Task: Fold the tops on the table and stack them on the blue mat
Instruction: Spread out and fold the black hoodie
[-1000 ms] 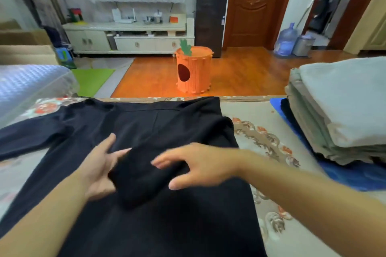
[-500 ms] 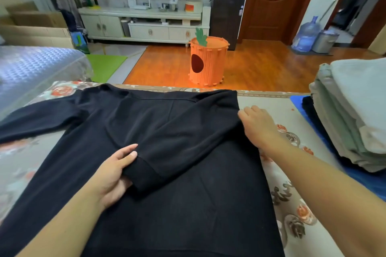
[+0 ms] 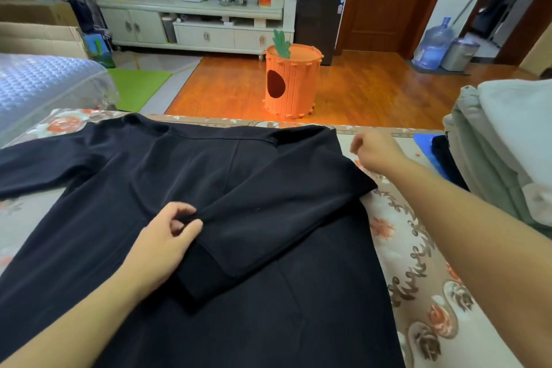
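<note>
A black long-sleeved top [image 3: 227, 176] lies flat on the flowered table [image 3: 418, 263]. Its right sleeve is folded diagonally across the chest, and its left sleeve stretches out to the left. My left hand [image 3: 162, 243] pinches the edge of the folded sleeve near its cuff. My right hand [image 3: 375, 150] hovers loosely curled beside the top's right shoulder fold, holding nothing. A stack of folded tops [image 3: 504, 140], pale ones over a black one, sits on the blue mat [image 3: 424, 143] at the right.
An orange carrot-shaped bin [image 3: 291, 81] stands on the wooden floor beyond the table's far edge. A clear bubble-wrapped bundle [image 3: 38, 89] lies at the table's left. A cabinet, a door and a water bottle are further back.
My right hand left the shoulder fold and moved a little right, off the cloth. My left hand shifted from lying beside the sleeve to pinching its edge.
</note>
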`<state>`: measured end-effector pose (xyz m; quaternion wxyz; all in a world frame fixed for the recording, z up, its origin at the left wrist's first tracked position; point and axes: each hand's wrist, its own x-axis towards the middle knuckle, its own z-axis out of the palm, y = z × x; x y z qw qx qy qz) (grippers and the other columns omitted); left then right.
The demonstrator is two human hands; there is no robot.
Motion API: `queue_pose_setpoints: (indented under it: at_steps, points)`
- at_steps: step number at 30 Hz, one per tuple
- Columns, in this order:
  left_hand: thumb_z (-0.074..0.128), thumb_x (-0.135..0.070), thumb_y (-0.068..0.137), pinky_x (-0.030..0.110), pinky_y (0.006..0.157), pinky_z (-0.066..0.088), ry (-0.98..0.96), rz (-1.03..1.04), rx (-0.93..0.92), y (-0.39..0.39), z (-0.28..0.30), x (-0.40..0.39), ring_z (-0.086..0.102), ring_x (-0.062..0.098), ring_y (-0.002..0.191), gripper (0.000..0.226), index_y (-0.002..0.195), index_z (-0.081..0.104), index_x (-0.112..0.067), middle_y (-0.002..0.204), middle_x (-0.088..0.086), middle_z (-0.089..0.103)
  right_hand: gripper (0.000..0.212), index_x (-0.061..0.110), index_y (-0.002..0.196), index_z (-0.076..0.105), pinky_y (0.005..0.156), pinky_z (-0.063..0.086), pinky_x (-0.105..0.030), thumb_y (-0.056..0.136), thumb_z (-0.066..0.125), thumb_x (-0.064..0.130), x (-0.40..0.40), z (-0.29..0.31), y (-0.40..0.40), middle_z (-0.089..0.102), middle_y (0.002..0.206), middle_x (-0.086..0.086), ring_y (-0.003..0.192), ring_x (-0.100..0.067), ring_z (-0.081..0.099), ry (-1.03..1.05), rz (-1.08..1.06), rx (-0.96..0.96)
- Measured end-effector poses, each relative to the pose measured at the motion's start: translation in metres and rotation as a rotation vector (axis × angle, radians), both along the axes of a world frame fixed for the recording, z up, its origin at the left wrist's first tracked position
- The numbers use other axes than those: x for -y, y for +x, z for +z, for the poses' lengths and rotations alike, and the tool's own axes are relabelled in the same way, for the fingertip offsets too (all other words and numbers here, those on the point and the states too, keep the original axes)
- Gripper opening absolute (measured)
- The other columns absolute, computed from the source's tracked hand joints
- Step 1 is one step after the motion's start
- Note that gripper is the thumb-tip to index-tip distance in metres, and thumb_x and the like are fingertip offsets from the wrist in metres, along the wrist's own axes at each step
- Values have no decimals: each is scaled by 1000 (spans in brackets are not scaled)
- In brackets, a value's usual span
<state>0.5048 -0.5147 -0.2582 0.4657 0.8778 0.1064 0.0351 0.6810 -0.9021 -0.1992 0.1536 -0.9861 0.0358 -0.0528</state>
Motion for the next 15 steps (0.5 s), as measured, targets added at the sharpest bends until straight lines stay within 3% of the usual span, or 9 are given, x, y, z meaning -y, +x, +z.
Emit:
queue_pose_setpoints:
  at_steps: [2, 4, 6, 7, 9, 11, 13, 15]
  points:
    - [74, -26, 90, 26, 77, 50, -76, -5, 52, -8, -9, -3, 67, 15, 81, 16, 103, 68, -33, 81, -1, 70, 46, 15, 120, 65, 94, 51, -42, 91, 38, -9, -11, -1, 25, 63, 124, -10, 114, -34, 58, 143, 22, -51]
    - [74, -17, 91, 18, 80, 51, -171, -14, 70, -9, -16, -4, 69, 8, 85, 19, 104, 69, -30, 88, -4, 73, 57, 18, 141, 52, 98, 47, -41, 93, 38, -9, -16, -10, 49, 55, 140, -11, 126, -36, 52, 145, 35, -146]
    - [72, -11, 92, 14, 82, 52, -266, 12, 97, -5, -16, -5, 69, 2, 87, 23, 104, 69, -31, 93, -4, 73, 61, 23, 152, 39, 108, 42, -47, 97, 41, -4, -18, -22, 73, 39, 154, -13, 138, -39, 41, 106, 51, -180]
    - [71, -10, 92, 18, 83, 53, -321, 29, 110, -2, -16, -5, 69, 4, 87, 24, 104, 69, -31, 94, -1, 73, 62, 25, 154, 35, 112, 39, -50, 99, 43, -1, -19, -28, 84, 31, 158, -11, 141, -40, 35, 95, 53, -194]
    - [70, -9, 93, 31, 82, 53, -427, 68, 127, 3, -19, -10, 67, 13, 80, 24, 104, 69, -29, 87, 3, 71, 56, 30, 153, 36, 115, 35, -52, 102, 45, 8, -16, -41, 103, 27, 158, -8, 141, -39, 34, 43, 86, -230]
    - [67, -7, 94, 39, 80, 51, -510, 141, 158, 5, -21, -16, 63, 19, 76, 24, 106, 67, -28, 83, 7, 69, 41, 26, 142, 51, 111, 39, -48, 102, 50, 17, -14, -48, 118, 39, 147, -14, 130, -38, 45, -42, 133, -237]
    - [63, -4, 96, 37, 77, 57, -632, 249, 202, 8, -20, -21, 66, 19, 78, 26, 107, 66, -28, 85, 7, 70, 27, 17, 126, 60, 100, 44, -42, 100, 52, 15, -13, -49, 127, 48, 133, -18, 114, -40, 52, -62, 86, -149]
    - [60, -2, 98, 27, 70, 61, -752, 350, 236, 12, -19, -22, 69, 12, 77, 31, 110, 64, -30, 88, 1, 72, 25, 12, 123, 58, 92, 45, -44, 100, 50, 14, -13, -49, 129, 48, 127, -20, 111, -43, 53, -74, -1, -55]
